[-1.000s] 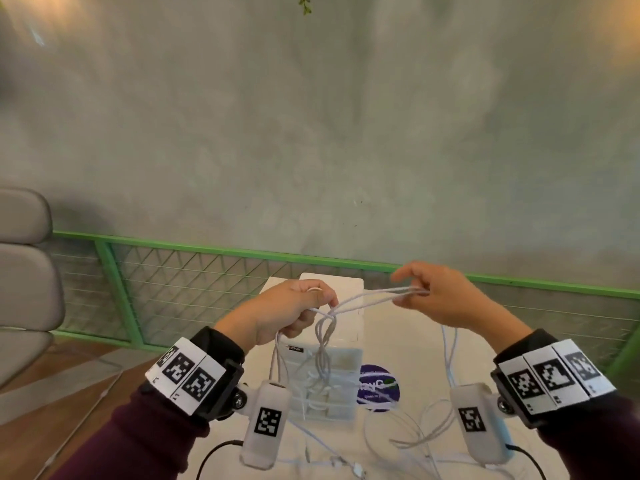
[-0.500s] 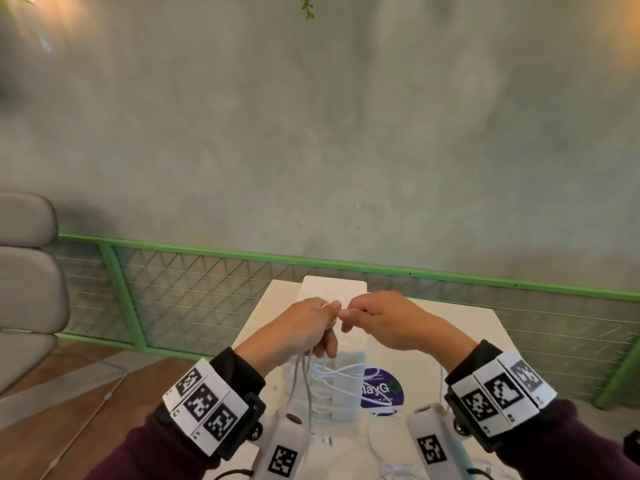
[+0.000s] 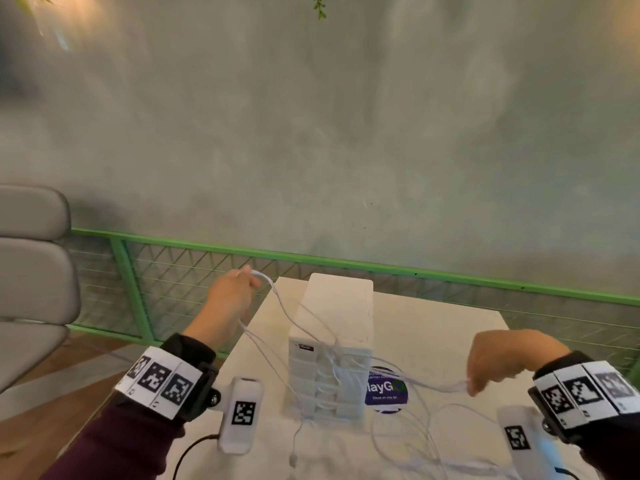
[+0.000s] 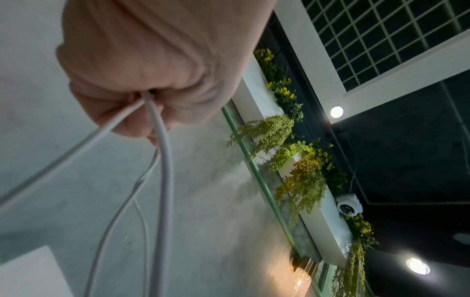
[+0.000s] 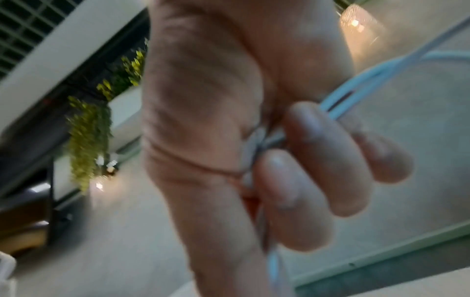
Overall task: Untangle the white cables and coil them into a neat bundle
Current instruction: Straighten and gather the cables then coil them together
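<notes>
Thin white cables stretch between my two hands above the table, crossing in front of a white drawer unit. My left hand is raised at the far left and grips a loop of cable in its fist; the left wrist view shows the cable strands coming out of the closed fingers. My right hand is lower at the right, fingers curled round the cable strands. More slack cable lies in loose loops on the table.
A white drawer unit stands mid-table, with a purple round sticker beside it. The white table ends at a green railing with a grey wall behind. A grey chair stands at left.
My hands met in front of the drawer unit, then pulled far apart: the left went up and left, the right down and right, drawing the cables taut between them.
</notes>
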